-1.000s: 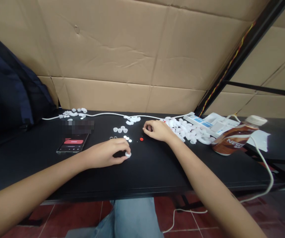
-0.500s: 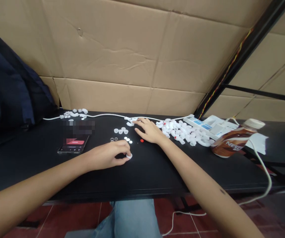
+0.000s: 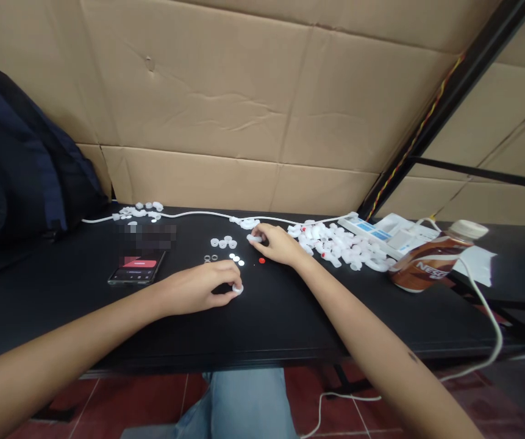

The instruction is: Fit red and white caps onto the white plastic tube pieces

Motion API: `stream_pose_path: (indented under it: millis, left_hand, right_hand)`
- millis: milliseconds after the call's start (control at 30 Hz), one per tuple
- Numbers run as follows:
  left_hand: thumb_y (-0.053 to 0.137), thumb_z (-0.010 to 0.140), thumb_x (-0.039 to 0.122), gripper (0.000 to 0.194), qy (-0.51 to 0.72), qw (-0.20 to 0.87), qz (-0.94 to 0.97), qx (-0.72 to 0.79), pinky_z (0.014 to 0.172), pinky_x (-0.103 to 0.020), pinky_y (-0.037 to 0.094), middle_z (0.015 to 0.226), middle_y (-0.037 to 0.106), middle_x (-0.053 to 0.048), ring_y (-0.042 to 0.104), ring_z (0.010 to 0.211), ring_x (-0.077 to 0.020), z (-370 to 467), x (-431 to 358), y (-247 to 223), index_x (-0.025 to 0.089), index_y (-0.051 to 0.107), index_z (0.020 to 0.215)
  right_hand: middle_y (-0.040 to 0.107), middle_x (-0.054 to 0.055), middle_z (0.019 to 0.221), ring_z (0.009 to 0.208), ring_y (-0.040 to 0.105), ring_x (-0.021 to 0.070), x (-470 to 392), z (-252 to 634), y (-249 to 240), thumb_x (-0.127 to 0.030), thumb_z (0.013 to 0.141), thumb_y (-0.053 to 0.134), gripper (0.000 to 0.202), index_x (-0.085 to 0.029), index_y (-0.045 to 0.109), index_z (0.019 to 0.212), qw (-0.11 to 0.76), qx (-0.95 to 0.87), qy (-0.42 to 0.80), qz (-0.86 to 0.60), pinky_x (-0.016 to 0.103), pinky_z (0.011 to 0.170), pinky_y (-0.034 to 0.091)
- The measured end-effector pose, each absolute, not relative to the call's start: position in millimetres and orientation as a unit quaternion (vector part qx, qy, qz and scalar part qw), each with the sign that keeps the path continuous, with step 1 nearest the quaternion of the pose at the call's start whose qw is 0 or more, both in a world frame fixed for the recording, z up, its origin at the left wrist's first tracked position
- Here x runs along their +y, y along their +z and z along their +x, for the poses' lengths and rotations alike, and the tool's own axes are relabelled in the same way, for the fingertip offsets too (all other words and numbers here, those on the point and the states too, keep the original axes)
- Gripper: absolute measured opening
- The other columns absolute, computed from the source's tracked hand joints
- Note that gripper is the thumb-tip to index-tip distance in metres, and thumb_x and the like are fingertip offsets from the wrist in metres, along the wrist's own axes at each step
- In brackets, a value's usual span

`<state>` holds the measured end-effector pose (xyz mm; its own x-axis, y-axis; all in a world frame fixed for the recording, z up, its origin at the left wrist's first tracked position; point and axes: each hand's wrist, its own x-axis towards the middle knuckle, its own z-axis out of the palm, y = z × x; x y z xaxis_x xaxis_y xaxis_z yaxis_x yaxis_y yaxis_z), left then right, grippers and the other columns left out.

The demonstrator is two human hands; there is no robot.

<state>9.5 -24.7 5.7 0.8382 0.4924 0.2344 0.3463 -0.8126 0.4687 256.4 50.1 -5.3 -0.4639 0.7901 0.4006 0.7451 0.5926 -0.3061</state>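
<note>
My left hand (image 3: 211,283) rests low over the black table, thumb and fingers closed on a small round white plastic part (image 3: 238,289). Farther back, my right hand (image 3: 275,242) pinches a small white plastic piece (image 3: 253,238) between thumb and fingers; its exact kind is hard to make out. Between the hands lie a red disc (image 3: 261,260) and several flat white discs (image 3: 235,258). Left of these are clear rings (image 3: 214,257), partly hidden by my left hand, and a cluster of whitish cup-shaped caps (image 3: 224,242). Behind my right hand sits a small group of white parts (image 3: 244,223).
A large pile of white plastic parts (image 3: 335,244) lies right of my right hand, beside a brown drink bottle (image 3: 431,256) and a white-blue box (image 3: 372,231). A phone (image 3: 138,268) lies at left, more white parts (image 3: 139,210) behind it. A white cable (image 3: 193,213) runs along the back.
My right hand has drawn back slightly from the small group of white parts at the back, its fingers closing on one white piece. My left hand stays on its round part.
</note>
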Motion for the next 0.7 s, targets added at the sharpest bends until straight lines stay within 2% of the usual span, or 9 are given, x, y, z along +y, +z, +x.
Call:
stream_pose_path:
  millis: [133, 300, 467, 700]
  left_hand:
    - [0.059, 0.084, 0.016, 0.013, 0.199, 0.213, 0.927, 0.237, 0.081, -0.027, 0.049, 0.094, 0.062, -0.001, 0.06, 0.085, -0.0141, 10.2, -25.3, 4.8, 0.02, 0.061, 0.097]
    - [0.06, 0.083, 0.017, 0.026, 0.266, 0.203, 0.903, 0.269, 0.079, -0.027, 0.05, 0.092, 0.06, -0.002, 0.06, 0.083, -0.0137, 10.5, -24.1, 6.3, 0.02, 0.062, 0.108]
    - [0.06, 0.081, 0.016, 0.019, 0.303, 0.166, 0.886, 0.309, 0.077, -0.026, 0.051, 0.092, 0.06, -0.002, 0.06, 0.079, -0.0129, 7.6, -18.4, 8.1, 0.019, 0.065, 0.099]
    - [0.062, 0.082, 0.017, 0.018, 0.34, 0.158, 0.87, 0.319, 0.073, -0.025, 0.051, 0.09, 0.061, -0.002, 0.06, 0.075, -0.0117, 7.2, -13.1, 7.1, 0.018, 0.065, 0.099]
  right_hand:
    - [0.064, 0.004, 0.083, 0.07, 0.056, 0.0151, 42.0, 262.1, -0.6, -0.033, 0.089, 0.055, 0.017, -0.018, 0.061, 0.094, 0.313, -0.838, 0.104, -0.434, 0.029, 0.065, 0.045]
    - [0.063, 0.003, 0.081, 0.067, 0.053, 0.0126, 24.9, 252.3, 8.5, -0.029, 0.087, 0.057, 0.014, -0.017, 0.064, 0.09, 0.371, -0.83, 0.191, -0.371, 0.027, 0.063, 0.044]
    - [0.061, 0.001, 0.073, 0.065, 0.053, 0.0117, 7.2, 234.5, 14.7, -0.03, 0.086, 0.061, 0.015, -0.016, 0.065, 0.085, 0.378, -0.823, 0.293, -0.307, 0.027, 0.062, 0.043]
    - [0.068, 0.004, 0.08, 0.07, 0.059, 0.0133, -2.0, 224.2, 16.4, -0.036, 0.084, 0.066, 0.022, -0.016, 0.069, 0.094, 0.366, -0.823, 0.331, -0.281, 0.028, 0.064, 0.047]
